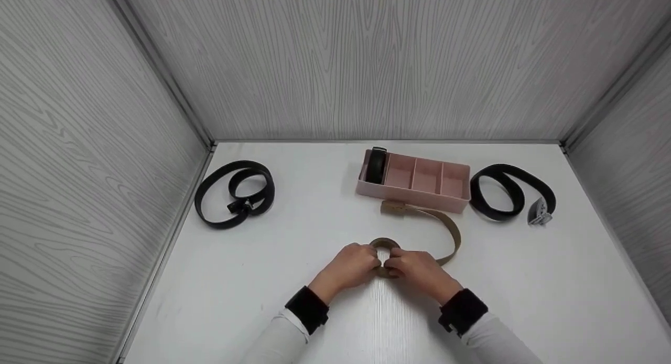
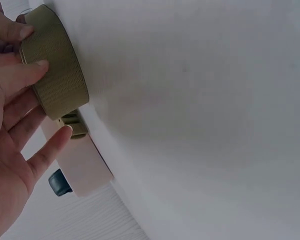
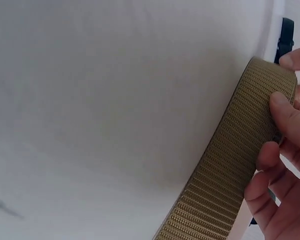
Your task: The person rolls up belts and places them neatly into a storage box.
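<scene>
- Left hand (image 1: 352, 267) and right hand (image 1: 423, 272) both pinch the rolled end of a belt (image 1: 453, 238) on the table (image 1: 209, 290)
- Belt's strap curves right and away, far tip pointing left, just before the pink tray (image 1: 414, 196)
- Ribbed, tan webbing

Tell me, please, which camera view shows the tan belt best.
The head view: it shows the tan belt from coil to far end. Left wrist shows the coil and a bit of that end; right wrist, a close section cut by the frame.
</scene>
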The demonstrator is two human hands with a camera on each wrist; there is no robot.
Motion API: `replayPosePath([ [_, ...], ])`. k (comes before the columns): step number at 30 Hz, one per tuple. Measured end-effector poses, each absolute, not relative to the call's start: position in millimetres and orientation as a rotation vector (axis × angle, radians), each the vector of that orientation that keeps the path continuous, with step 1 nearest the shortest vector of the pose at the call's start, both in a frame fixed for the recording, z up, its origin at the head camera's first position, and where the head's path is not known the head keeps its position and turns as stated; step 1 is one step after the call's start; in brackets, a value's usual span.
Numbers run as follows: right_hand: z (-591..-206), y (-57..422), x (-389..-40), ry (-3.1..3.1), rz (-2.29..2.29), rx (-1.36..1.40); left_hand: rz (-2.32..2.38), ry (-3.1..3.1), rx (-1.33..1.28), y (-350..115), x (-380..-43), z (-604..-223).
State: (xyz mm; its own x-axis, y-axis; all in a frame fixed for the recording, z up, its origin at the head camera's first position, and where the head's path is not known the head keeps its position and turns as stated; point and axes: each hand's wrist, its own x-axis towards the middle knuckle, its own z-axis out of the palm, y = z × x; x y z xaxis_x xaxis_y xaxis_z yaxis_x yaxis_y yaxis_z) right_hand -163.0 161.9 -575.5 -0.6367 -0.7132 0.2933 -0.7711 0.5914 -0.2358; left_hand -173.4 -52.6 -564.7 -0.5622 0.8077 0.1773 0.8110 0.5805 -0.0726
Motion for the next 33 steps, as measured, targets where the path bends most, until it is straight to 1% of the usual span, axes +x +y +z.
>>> replayPosePath([
  [5,-574.7,162.4,-160.3,-2.682,0.448,1.189,-0.050,-2.651,-1.347,-50.4,-172.4,-563.8],
  [11,-573.8,180.5,-163.8,-2.719,0.293,1.012,-0.087,-2.681,-1.348,-52.7,-173.1,-562.5],
  [15,-573.3,192.4,-167.3,-2.722,0.265,0.969,-0.105,-2.677,-1.376,-54.2,-172.8,-562.6],
  [20,-575.8,198.9,-170.8,-2.664,0.263,1.015,-0.192,-2.672,-1.459,-53.6,-171.9,-561.1],
  [25,-577.5,197.7,-175.1,-2.543,0.232,1.156,-0.327,-2.687,-1.549,-52.0,-171.7,-560.8],
  [29,-577.6,196.4,-177.5,-2.525,0.255,1.249,-0.303,-2.635,-1.607,-52.5,-174.0,-563.9],
  [33,-576.5,194.0,-176.2,-2.583,0.296,1.255,-0.218,-2.564,-1.614,-53.5,-175.8,-566.3],
])
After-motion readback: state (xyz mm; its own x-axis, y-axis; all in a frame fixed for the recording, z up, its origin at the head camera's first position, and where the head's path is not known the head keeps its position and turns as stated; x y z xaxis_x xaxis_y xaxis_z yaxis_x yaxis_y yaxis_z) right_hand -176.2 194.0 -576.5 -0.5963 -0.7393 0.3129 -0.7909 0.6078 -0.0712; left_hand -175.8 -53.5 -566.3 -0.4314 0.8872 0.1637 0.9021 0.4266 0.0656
